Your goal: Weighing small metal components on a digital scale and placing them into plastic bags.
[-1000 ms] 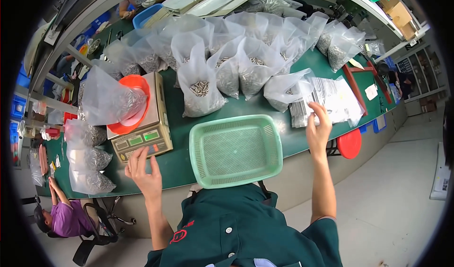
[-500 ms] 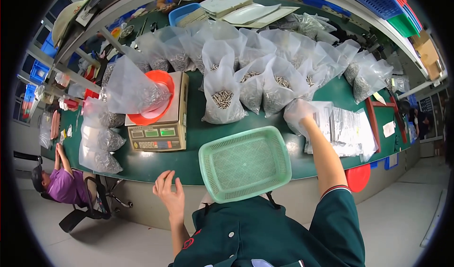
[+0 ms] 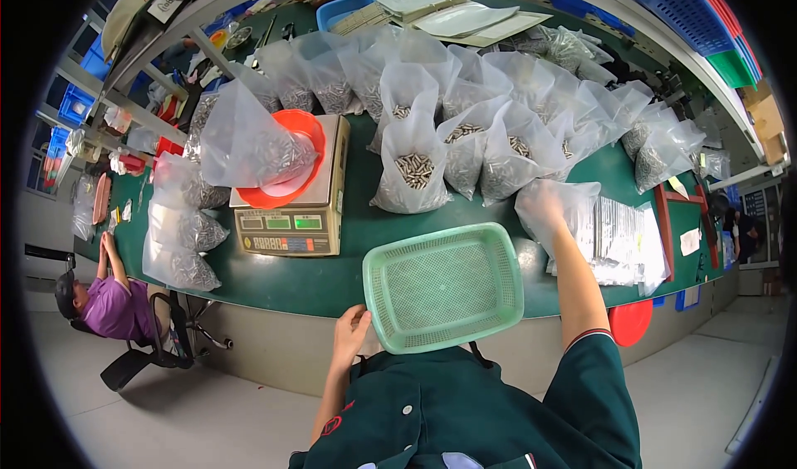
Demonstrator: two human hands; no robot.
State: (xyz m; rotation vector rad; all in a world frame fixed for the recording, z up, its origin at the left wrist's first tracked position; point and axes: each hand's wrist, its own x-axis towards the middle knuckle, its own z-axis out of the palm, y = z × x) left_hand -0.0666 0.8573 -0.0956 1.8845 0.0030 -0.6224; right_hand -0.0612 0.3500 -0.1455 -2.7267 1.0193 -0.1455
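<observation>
Nearest, the left hand (image 3: pixel 349 334) has its fingers at the left rim of a pale-green, rectangular, perforated plastic basket (image 3: pixel 442 286) on the dark-green table (image 3: pixel 286 282); whether they grip is unclear. Beyond, the right hand (image 3: pixel 549 209), blurred, seems to be reaching into a translucent white plastic bag (image 3: pixel 579 195), finger state hidden; withdrawing would call for keeping the soft mouth open.

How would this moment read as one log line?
Left hand: at green basket, left side | Right hand: at translucent bag | Scale: under orange bowl
</observation>
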